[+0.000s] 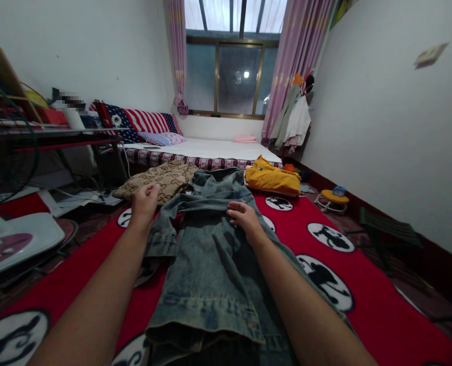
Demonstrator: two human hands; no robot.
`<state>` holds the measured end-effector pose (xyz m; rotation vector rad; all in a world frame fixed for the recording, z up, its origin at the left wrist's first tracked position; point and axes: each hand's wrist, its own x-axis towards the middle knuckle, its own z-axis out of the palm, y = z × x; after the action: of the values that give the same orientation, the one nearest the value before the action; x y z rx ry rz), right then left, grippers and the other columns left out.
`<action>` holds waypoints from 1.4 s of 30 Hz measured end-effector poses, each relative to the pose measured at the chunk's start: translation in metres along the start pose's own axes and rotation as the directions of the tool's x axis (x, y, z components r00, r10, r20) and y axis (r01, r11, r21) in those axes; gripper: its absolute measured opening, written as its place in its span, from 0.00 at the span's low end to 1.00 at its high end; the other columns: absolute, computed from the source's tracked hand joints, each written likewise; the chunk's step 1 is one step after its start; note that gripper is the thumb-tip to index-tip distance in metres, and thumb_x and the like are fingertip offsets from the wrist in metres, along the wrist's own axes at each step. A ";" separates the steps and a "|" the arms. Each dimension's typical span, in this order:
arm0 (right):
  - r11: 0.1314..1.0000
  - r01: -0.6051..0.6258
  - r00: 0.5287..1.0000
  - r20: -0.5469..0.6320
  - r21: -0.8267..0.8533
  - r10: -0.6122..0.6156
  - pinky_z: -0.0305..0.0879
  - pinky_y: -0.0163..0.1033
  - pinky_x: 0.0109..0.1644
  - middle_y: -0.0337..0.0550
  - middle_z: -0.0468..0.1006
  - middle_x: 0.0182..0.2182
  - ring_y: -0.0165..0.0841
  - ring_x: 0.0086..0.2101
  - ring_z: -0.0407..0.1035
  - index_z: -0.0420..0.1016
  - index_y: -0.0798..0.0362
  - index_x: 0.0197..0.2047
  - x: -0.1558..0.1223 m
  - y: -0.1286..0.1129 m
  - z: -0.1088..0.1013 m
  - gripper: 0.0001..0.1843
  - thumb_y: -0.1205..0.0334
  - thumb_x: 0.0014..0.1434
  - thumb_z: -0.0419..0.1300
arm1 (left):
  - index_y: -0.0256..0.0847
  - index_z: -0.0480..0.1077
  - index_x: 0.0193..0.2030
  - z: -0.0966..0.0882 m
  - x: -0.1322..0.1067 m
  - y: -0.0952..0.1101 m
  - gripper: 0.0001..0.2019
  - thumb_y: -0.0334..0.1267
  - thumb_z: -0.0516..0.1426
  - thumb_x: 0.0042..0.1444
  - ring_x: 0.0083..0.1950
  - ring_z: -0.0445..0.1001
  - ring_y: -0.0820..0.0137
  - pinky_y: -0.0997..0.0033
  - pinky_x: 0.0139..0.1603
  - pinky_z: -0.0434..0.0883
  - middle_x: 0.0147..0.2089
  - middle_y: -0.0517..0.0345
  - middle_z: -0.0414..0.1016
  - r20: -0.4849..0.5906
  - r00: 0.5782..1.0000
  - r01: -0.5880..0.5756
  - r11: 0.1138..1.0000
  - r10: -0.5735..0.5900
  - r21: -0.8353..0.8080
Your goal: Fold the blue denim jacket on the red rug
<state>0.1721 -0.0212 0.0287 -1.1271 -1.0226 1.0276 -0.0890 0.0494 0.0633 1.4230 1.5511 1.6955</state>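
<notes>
Head view is showing a denim jacket lying spread on the red blanket, partly smoothed and not yet folded by the look of it. Left hand is resting loosely closed by the sleeve, gripping nothing; right hand is pressing flat, fingers released, on the chest. Tan and yellow garments are waiting beyond.

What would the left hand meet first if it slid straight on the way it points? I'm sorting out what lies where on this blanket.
Probably the brown patterned garment: the left hand rests at the denim jacket's sleeve, fingers aimed at that cloth just beyond. Depth is hard to judge.
</notes>
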 end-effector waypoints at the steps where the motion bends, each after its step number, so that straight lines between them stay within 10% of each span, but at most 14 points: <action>1: 1.000 -0.001 1.000 0.006 -0.011 0.001 0.68 0.31 0.29 0.44 0.78 0.40 0.33 0.37 0.73 0.76 0.53 0.38 -0.001 0.000 0.001 0.15 0.67 0.43 0.66 | 0.37 0.73 0.42 0.005 -0.003 0.007 0.15 0.45 0.55 0.53 0.43 0.75 0.64 0.66 0.47 0.72 0.39 0.53 0.77 0.085 0.992 -0.100 0.994 0.097 0.039; 4: 0.999 -0.002 1.000 0.030 -0.036 0.004 0.67 0.31 0.28 0.42 0.78 0.38 0.32 0.35 0.73 0.76 0.53 0.36 -0.004 -0.005 0.005 0.14 0.68 0.42 0.66 | 0.42 0.73 0.53 0.027 -0.026 0.022 0.24 0.48 0.61 0.50 0.57 0.70 0.59 0.59 0.61 0.65 0.54 0.50 0.74 0.445 0.830 -0.458 0.866 0.337 0.200; 7: 0.996 -0.001 0.999 0.038 -0.084 0.004 0.66 0.32 0.29 0.42 0.79 0.37 0.32 0.33 0.73 0.77 0.53 0.36 -0.013 -0.013 0.004 0.13 0.67 0.44 0.66 | 0.43 0.66 0.62 0.048 -0.057 0.013 0.31 0.45 0.62 0.50 0.66 0.61 0.53 0.51 0.65 0.58 0.65 0.45 0.65 0.619 0.726 -0.623 0.667 0.299 0.409; 12: 0.899 0.120 0.986 0.155 -0.420 -0.059 0.68 0.39 0.42 0.43 0.80 0.37 0.35 0.37 0.74 0.79 0.52 0.38 -0.051 -0.035 -0.039 0.11 0.63 0.48 0.65 | 0.45 0.57 0.68 0.061 -0.079 -0.024 0.30 0.40 0.55 0.59 0.70 0.53 0.53 0.44 0.65 0.56 0.70 0.45 0.56 0.657 0.723 -0.642 0.563 0.216 0.521; 20: 0.127 0.216 0.971 0.226 -0.968 0.073 0.64 0.42 0.49 0.49 0.74 0.50 0.43 0.49 0.69 0.71 0.47 0.57 -0.152 -0.058 -0.118 0.31 0.54 0.49 0.68 | 0.46 0.61 0.65 0.067 -0.080 -0.027 0.27 0.37 0.55 0.58 0.67 0.57 0.53 0.47 0.63 0.59 0.67 0.45 0.60 0.586 0.758 -0.621 0.591 0.286 0.515; 24: -0.016 0.126 0.990 0.125 -0.992 0.065 0.65 0.43 0.46 0.49 0.73 0.52 0.45 0.50 0.69 0.66 0.45 0.61 -0.173 -0.041 -0.124 0.31 0.54 0.54 0.63 | 0.45 0.65 0.62 0.069 -0.083 -0.026 0.24 0.36 0.54 0.57 0.59 0.64 0.54 0.53 0.58 0.63 0.57 0.46 0.69 0.562 0.769 -0.620 0.568 0.303 0.541; 27: 0.075 0.106 0.992 0.110 -0.992 0.060 0.65 0.43 0.46 0.48 0.77 0.49 0.44 0.47 0.72 0.70 0.46 0.57 -0.169 -0.032 -0.129 0.23 0.57 0.58 0.57 | 0.47 0.70 0.57 0.069 -0.075 -0.022 0.20 0.36 0.54 0.57 0.55 0.67 0.55 0.57 0.52 0.66 0.51 0.48 0.72 0.596 0.736 -0.666 0.508 0.321 0.547; 30: 0.342 0.141 0.987 0.158 -0.929 0.020 0.66 0.40 0.42 0.44 0.80 0.39 0.40 0.41 0.74 0.77 0.48 0.47 -0.155 -0.041 -0.132 0.16 0.60 0.57 0.55 | 0.50 0.74 0.52 0.067 -0.052 -0.005 0.18 0.33 0.54 0.56 0.50 0.70 0.56 0.61 0.48 0.67 0.46 0.51 0.74 0.651 0.692 -0.705 0.490 0.313 0.513; 36: 0.843 0.001 0.990 0.118 -0.538 0.074 0.69 0.40 0.35 0.43 0.81 0.33 0.39 0.33 0.75 0.80 0.49 0.43 -0.145 -0.078 -0.095 0.18 0.50 0.52 0.63 | 0.42 0.76 0.50 0.070 0.017 0.064 0.16 0.31 0.54 0.57 0.50 0.70 0.57 0.61 0.51 0.66 0.46 0.52 0.73 0.480 0.765 -0.644 0.534 0.430 0.548; 42: 0.916 0.021 0.803 0.553 -0.401 0.224 0.65 0.49 0.58 0.49 0.73 0.57 0.42 0.54 0.69 0.68 0.47 0.62 -0.163 -0.051 -0.036 0.32 0.44 0.57 0.61 | 0.37 0.79 0.43 0.084 0.024 0.076 0.16 0.23 0.57 0.49 0.57 0.64 0.47 0.44 0.58 0.61 0.50 0.43 0.71 0.483 0.764 -0.645 0.510 0.427 0.569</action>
<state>0.1779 -0.1937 0.0574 -1.2161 -1.7462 1.3480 -0.0015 0.0870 0.1286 2.6824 1.7873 1.0420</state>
